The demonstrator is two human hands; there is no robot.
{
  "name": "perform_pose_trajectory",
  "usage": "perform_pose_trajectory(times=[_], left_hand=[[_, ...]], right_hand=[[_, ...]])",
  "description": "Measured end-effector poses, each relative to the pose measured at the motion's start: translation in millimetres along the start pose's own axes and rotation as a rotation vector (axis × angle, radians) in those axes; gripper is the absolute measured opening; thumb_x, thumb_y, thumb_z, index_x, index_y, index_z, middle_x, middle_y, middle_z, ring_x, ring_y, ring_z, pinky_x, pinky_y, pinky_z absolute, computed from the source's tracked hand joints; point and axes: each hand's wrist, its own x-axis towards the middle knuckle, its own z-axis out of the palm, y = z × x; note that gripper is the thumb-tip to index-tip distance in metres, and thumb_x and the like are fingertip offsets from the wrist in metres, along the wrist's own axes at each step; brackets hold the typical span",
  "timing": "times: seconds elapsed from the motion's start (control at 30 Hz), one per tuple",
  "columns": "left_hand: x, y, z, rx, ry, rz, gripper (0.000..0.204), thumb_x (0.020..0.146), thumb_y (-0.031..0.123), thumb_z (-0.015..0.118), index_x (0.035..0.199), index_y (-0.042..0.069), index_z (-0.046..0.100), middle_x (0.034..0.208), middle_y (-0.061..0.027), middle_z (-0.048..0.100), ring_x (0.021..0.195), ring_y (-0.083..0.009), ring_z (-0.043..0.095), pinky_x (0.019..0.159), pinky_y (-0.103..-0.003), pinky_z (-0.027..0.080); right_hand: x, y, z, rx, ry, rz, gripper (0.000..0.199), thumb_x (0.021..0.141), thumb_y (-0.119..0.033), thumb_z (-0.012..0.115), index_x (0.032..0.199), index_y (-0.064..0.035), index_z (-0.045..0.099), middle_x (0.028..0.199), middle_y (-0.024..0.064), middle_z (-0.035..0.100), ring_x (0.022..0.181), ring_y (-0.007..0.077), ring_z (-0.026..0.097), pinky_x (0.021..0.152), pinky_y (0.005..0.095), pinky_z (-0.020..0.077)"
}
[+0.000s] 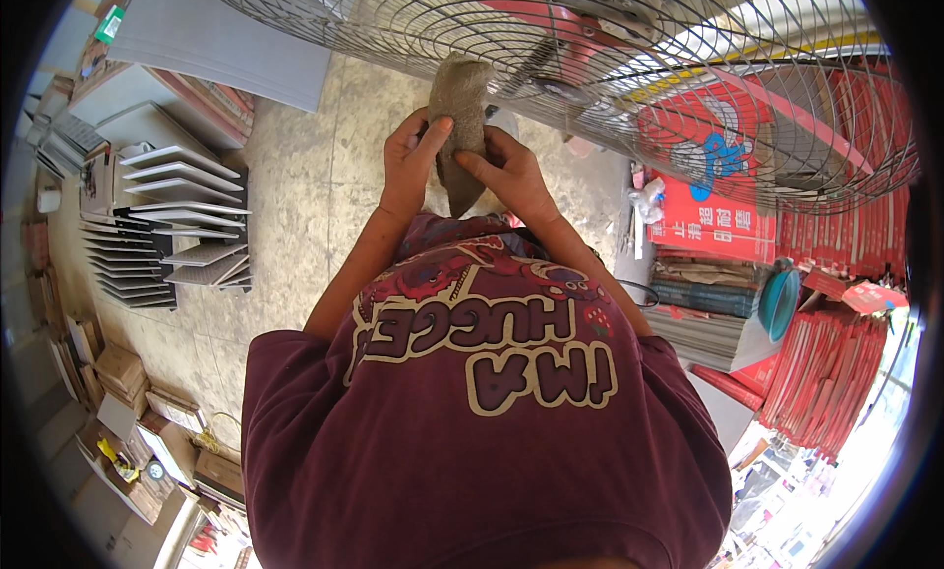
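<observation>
Far left: grey flat sheets fanned in a dark metal rack (192, 230) are standing on the pale concrete floor (305, 205), with brown cardboard bundles (118, 372) lying nearer along the left edge.
Left hand: the left hand (411, 156) is closing around the near left side of the grey-brown crumpled cloth (460, 112), thumb lying across its front, fingers curled narrow.
Cloth: the grey-brown crumpled cloth is hanging upright between both hands, its top end pressing against the round silver wire guard of a large fan (629, 58), its tail drooping just below the hands.
Right hand: the right hand (511, 174) is pinching the cloth's right side, forefinger pointing left onto the fabric, touching the left thumb's area.
Fan: the wire guard is spreading across the far top, red blades showing behind the wires.
Near centre: the person's maroon printed shirt (492, 412) is filling the lower frame.
Right: red flat packs (836, 362) are leaning in rows, beside a stack of papers (703, 323) and a teal bowl (780, 301) standing on edge.
</observation>
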Motion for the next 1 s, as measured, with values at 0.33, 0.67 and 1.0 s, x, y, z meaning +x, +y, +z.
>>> perform_pose_trajectory(times=[0.33, 0.67, 1.0], left_hand=[[14, -20, -16, -0.360, 0.038, -0.178, 0.020, 0.087, 0.021, 0.058, 0.098, 0.004, 0.056, 0.090, -0.0031, 0.061, 0.082, -0.0125, 0.058, 0.076, -0.026, 0.045], [28, -16, -17, -0.350, 0.057, -0.116, 0.022, 0.088, 0.021, 0.058, 0.100, 0.003, 0.055, 0.095, -0.0036, 0.060, 0.083, -0.0128, 0.058, 0.076, -0.027, 0.046], [45, -43, -18, -0.295, 0.201, -0.312, 0.022, 0.088, 0.020, 0.057, 0.097, 0.001, 0.060, 0.089, -0.0046, 0.062, 0.081, -0.0127, 0.059, 0.070, -0.027, 0.048]], right_hand=[[-9, 3, -5, -0.172, 0.016, 0.021, 0.033, 0.077, -0.022, 0.069, 0.098, 0.0017, 0.059, 0.071, 0.0057, 0.059, 0.063, 0.0092, 0.051, 0.058, 0.0250, 0.0432], [-11, -14, -2, -0.076, 0.050, 0.032, 0.026, 0.081, -0.015, 0.066, 0.101, 0.0011, 0.059, 0.079, 0.0043, 0.063, 0.071, 0.0071, 0.054, 0.063, 0.0224, 0.0443], [-17, 0, -5, -0.080, 0.073, 0.069, 0.027, 0.081, -0.018, 0.067, 0.099, 0.0012, 0.060, 0.078, 0.0052, 0.063, 0.069, 0.0082, 0.056, 0.063, 0.0236, 0.0454]])
